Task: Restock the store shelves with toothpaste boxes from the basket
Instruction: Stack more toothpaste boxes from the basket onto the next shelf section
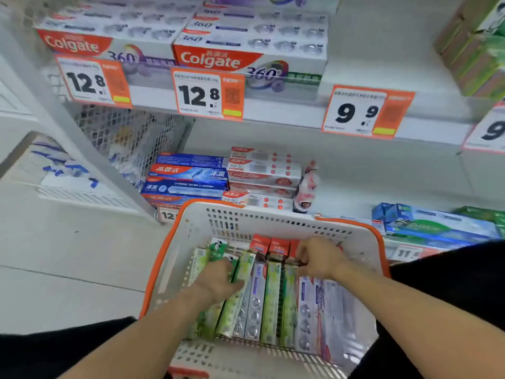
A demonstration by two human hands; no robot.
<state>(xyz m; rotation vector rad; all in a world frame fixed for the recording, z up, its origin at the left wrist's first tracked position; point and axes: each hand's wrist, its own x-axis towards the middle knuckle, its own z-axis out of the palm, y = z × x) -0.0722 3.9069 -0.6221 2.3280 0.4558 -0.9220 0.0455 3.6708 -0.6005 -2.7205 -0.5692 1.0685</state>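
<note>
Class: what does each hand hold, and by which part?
Left hand grips the green boxes near their top ends; right hand pinches something at the red boxes, unclear.

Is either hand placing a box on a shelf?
No, the left hand and right hand are both down in the basket.

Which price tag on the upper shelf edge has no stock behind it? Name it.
The 9.9 tag, third from the left. Both 12.8 tags front stacked Colgate boxes; behind the 9.9 tag the white shelf is bare.

Orange price tags (209, 94) reading 12.8 and 9.9, wire mesh divider (131, 135), pale floor (68, 255)
</note>
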